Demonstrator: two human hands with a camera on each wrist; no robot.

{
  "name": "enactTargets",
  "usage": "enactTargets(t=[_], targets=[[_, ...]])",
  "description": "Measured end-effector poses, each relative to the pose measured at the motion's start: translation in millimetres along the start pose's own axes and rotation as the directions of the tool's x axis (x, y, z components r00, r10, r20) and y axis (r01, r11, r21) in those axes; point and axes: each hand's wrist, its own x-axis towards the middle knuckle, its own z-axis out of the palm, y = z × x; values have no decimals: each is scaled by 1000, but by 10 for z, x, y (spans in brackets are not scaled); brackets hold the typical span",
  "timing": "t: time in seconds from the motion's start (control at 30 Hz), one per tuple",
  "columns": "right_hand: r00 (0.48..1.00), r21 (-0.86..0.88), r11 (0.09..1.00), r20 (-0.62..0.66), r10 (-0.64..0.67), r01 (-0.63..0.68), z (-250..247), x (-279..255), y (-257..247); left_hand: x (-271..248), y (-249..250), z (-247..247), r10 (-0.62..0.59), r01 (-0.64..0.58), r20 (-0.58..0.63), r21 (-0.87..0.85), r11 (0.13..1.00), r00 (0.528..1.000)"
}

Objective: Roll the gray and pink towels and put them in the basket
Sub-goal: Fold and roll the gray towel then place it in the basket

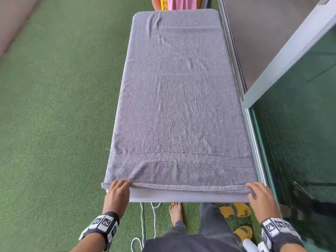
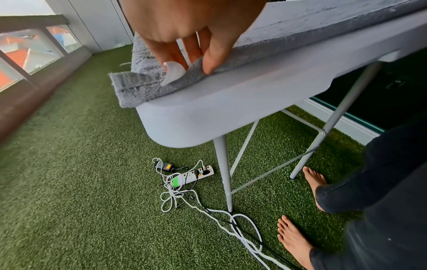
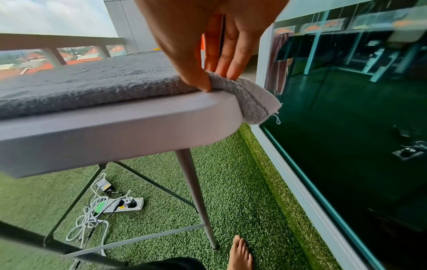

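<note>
The gray towel (image 1: 178, 99) lies spread flat along the whole white table (image 1: 181, 197). My left hand (image 1: 119, 188) pinches its near left corner (image 2: 148, 82), thumb under the hem and fingers on top. At the near right corner (image 3: 251, 96), my right hand (image 1: 258, 192) pinches the towel the same way, and the corner droops over the table's edge. A pink towel (image 1: 181, 2) hangs in the yellow basket (image 1: 164, 2) beyond the table's far end.
Green artificial grass (image 1: 54, 124) surrounds the table. A glass sliding door (image 1: 300, 133) runs close along the right side. Under the table lie a power strip (image 2: 196, 176) and tangled cables. Yellow sandals (image 1: 234, 210) and my bare feet are at the near end.
</note>
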Motion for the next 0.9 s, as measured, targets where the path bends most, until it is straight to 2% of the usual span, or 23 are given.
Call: enactTargets(t=[0.13, 0.23, 0.3, 0.43, 0.5, 0.57, 0.63, 0.73, 0.9], targets=[[999, -41, 998, -20, -39, 38, -32, 43, 11, 48, -27, -95, 6, -5, -5, 59, 998, 1000], [996, -172, 981, -6, -94, 92, -50, 48, -3, 88, -43, -148, -62, 58, 33, 122, 991, 998], [997, -213, 974, -1, -73, 72, -39, 73, -26, 135, -71, -128, -86, 79, 39, 156, 985, 996], [998, -198, 980, -68, -8, -6, -50, 136, -66, 193, -28, -127, -183, 189, -55, 138, 972, 982], [999, -130, 991, -7, -42, 40, -20, 108, -53, 132, 79, -120, -115, 122, -95, 74, 990, 989], [992, -110, 988, 77, -98, 106, 43, 30, 0, -1, 112, -39, 14, -13, -54, 16, 1000, 998], [987, -142, 981, 115, -112, 128, 84, -21, 56, -112, 66, 38, 72, -72, -6, -30, 997, 997], [995, -161, 984, 81, -62, 75, 90, 15, 93, -80, -12, 90, 29, -29, -18, -23, 999, 999], [998, -98, 995, 61, -4, 10, 25, 156, 7, 80, -32, 1, 10, -10, -24, -27, 1000, 1000]])
